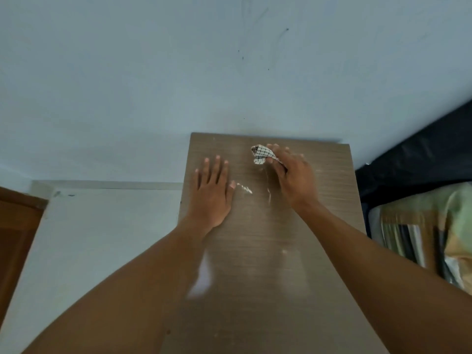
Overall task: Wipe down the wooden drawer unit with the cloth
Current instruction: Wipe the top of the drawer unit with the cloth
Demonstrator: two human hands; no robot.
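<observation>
The brown wooden drawer unit fills the middle of the head view; only its top shows, with pale streaks and smears on it. My right hand is closed around a crumpled white cloth with a dark grid pattern, pressing it on the far part of the top, near the back edge. My left hand lies flat on the top near its left edge, palm down, fingers spread, holding nothing.
A pale blue wall rises right behind the unit. To the left lies a white surface and a brown wooden edge. On the right are a dark cloth-covered object and bedding or stacked items.
</observation>
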